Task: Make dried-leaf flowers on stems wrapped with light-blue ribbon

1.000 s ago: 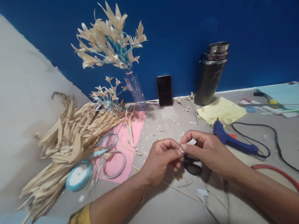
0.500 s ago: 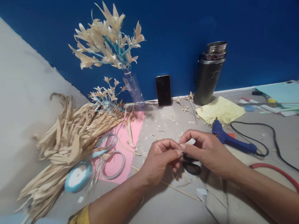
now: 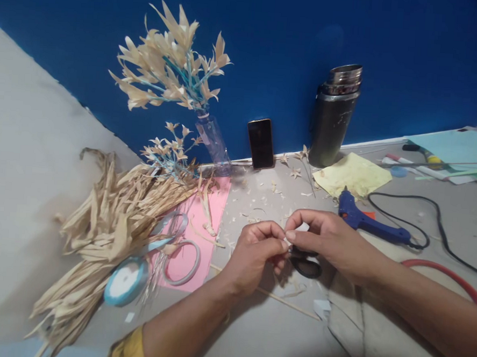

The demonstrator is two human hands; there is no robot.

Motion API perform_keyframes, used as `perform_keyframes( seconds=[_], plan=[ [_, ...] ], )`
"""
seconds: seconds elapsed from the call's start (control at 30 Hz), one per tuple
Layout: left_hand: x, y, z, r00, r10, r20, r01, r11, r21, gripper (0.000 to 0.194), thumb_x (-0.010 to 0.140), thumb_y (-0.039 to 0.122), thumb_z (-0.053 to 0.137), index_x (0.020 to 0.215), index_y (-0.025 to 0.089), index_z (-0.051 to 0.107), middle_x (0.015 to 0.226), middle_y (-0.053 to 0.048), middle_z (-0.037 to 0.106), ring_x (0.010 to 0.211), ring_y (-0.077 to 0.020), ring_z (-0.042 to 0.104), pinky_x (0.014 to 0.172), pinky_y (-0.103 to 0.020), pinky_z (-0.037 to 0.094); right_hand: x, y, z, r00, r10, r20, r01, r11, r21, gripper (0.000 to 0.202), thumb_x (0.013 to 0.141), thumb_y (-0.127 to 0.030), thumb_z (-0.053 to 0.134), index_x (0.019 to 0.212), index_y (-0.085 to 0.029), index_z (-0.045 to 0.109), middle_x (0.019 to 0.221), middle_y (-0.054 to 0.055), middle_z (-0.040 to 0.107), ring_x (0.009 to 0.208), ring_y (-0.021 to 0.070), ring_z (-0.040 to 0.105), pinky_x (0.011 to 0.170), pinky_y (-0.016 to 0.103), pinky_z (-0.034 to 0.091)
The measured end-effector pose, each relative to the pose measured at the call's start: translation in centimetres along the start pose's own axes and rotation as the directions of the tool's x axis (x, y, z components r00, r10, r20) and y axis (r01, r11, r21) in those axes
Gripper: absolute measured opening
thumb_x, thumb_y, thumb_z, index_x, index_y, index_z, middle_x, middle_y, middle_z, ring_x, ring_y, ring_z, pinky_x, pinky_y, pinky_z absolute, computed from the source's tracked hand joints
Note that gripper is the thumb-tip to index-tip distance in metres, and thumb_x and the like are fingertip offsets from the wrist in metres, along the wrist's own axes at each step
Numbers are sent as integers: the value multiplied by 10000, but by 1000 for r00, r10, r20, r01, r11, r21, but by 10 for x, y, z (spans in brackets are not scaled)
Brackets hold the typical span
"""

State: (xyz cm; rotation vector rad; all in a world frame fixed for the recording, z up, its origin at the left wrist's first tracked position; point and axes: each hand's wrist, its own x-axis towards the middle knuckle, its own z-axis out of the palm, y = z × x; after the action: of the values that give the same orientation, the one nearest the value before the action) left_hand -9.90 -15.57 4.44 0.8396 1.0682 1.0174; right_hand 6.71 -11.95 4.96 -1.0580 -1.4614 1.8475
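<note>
My left hand and my right hand meet above the table, thumbs and forefingers pinched close together. Whatever lies between the fingertips is tiny and pale, too small to name. Beneath the hands, the black handles of a pair of scissors show on the table; their blades are hidden. A thin straw-coloured stick lies just in front of the left hand. Beyond my right hand rests a blue glue gun with its black cord, and yellow paper behind it.
Dried husks are heaped at left beside a blue ribbon roll and pink paper. Pale husk flowers stand in a clear bottle. A phone and a dark flask stand against the blue wall.
Both hands stay pinched at nearly the same spot; the right fingers have shifted very slightly. Nothing else has visibly moved.
</note>
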Motion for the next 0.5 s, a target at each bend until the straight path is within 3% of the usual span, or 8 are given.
perform_keyframes(
  seconds=[0.1, 0.2, 0.3, 0.37, 0.43, 0.5],
  plan=[
    [0, 2, 0, 1000, -5, 16, 5, 1000, -21, 74, 612, 183, 635, 626, 165, 565, 484, 33, 546, 386, -72, 466, 397, -187, 379, 1, 2, -2, 996, -6, 92, -5, 993, 118, 326, 781, -476, 759, 850, -186, 629, 614, -19, 610, 546, 110, 532, 504, 216, 352],
    [-1, 4, 1, 1000, -15, 18, 16, 999, -45, 75, 603, 185, 636, 617, 168, 564, 463, 42, 526, 377, -71, 452, 383, -182, 365, 2, 3, -5, 989, -61, 135, 44, 991, 126, 337, 803, -466, 750, 952, -185, 639, 754, 30, 687, 673, 159, 631, 613, 259, 455],
    [-1, 4, 0, 1000, -5, 20, 6, 999, -47, 66, 603, 183, 628, 618, 169, 565, 469, 40, 529, 380, -67, 445, 383, -177, 347, 2, 1, -10, 983, -161, 85, 161, 987, 4, 334, 839, -461, 709, 1041, -200, 659, 952, 66, 710, 826, 202, 673, 717, 296, 507],
    [-1, 4, -1, 1000, 2, 8, -1, 999, -35, 58, 601, 181, 616, 615, 169, 561, 476, 38, 535, 382, -63, 438, 389, -177, 338, 0, -3, -12, 964, -265, -13, 262, 957, -127, 299, 874, -456, 656, 1041, -209, 677, 976, 62, 704, 823, 201, 665, 696, 296, 511],
    [1, 3, -3, 1000, 11, -27, -12, 1000, -14, 55, 603, 179, 611, 610, 171, 557, 471, 42, 530, 380, -60, 426, 394, -179, 333, -4, -8, -12, 881, -447, -153, 382, 865, -326, 193, 901, -393, 621, 954, -219, 685, 909, 47, 703, 777, 194, 649, 666, 301, 501],
    [2, 2, -3, 997, 42, -67, -40, 999, 27, 64, 618, 184, 620, 601, 170, 559, 464, 45, 520, 381, -59, 415, 398, -182, 326, -10, -14, -9, 703, -692, -165, 494, 642, -587, 91, 898, -279, 621, 843, -222, 667, 837, 38, 695, 756, 192, 636, 677, 315, 486]
  ],
)
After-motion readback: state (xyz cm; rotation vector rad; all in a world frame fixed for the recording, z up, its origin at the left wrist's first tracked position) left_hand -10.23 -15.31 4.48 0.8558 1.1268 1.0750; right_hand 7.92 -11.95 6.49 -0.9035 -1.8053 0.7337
